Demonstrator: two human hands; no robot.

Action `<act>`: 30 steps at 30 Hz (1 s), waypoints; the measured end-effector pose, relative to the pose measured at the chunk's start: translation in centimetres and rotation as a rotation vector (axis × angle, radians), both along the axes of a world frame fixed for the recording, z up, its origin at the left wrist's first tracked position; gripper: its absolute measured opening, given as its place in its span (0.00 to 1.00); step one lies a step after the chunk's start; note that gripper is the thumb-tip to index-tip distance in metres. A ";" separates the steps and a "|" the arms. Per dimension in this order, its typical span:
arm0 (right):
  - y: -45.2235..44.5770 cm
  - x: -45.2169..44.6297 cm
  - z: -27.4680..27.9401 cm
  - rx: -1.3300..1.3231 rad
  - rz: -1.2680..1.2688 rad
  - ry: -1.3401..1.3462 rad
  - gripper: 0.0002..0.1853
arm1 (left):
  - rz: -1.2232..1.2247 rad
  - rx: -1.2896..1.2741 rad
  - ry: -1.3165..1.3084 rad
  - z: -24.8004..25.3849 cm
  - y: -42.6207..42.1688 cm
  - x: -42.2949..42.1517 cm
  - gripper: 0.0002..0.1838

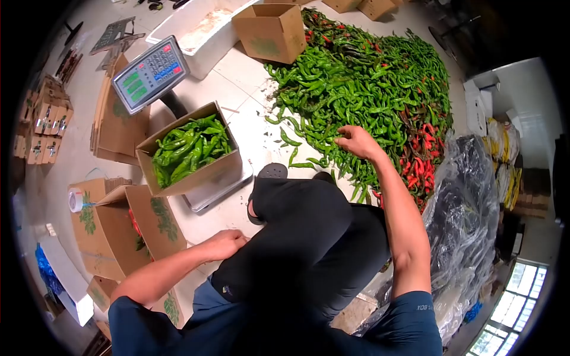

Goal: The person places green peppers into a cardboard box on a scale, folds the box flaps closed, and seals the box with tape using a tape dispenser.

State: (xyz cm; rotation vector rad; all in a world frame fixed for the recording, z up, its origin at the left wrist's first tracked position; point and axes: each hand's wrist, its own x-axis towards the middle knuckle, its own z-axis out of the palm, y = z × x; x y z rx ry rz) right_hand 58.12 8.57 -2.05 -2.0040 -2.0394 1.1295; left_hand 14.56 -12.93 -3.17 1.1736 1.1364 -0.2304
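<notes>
Pale floor tiles (231, 90) bear the heap of green peppers (332, 98). Over its near side the right hand (358, 142) curls, its hold unclear; small, light pinches should avoid bruising. Leftward stands a pepper-filled carton (217, 172); beside the thigh (291, 222) the left hand (227, 244) curls, its hold hidden.
</notes>
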 end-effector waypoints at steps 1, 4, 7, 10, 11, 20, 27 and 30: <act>-0.1 0.1 0.6 0.027 -0.011 -0.027 0.29 | 0.097 -0.084 -0.037 -0.2 -0.4 0.3 0.21; -0.1 2.0 0.0 0.038 -0.122 0.014 0.30 | 0.274 -0.258 -0.120 -0.5 -0.1 1.1 0.18; 0.1 3.3 -0.7 0.056 -0.012 -0.166 0.28 | 0.312 -0.398 -0.259 1.3 2.9 1.6 0.13; 0.2 3.7 -1.2 -0.104 0.268 -0.547 0.24 | 0.416 -0.411 -0.340 3.1 6.4 2.7 0.11; 0.3 3.8 -1.7 -0.169 0.292 -0.604 0.22 | 0.435 -0.388 -0.350 2.9 7.6 3.2 0.11; -1.6 5.8 -15.8 -0.024 0.135 -0.208 0.30 | 0.817 -0.238 -0.283 -11.0 15.5 15.6 0.10; 5.1 2.8 -18.0 0.390 0.519 -0.609 0.31 | 1.043 -0.167 -0.113 -25.4 21.6 23.9 0.15; 9.9 2.6 -19.8 0.301 0.558 -0.733 0.33 | 1.064 0.100 0.096 -29.6 24.1 26.1 0.19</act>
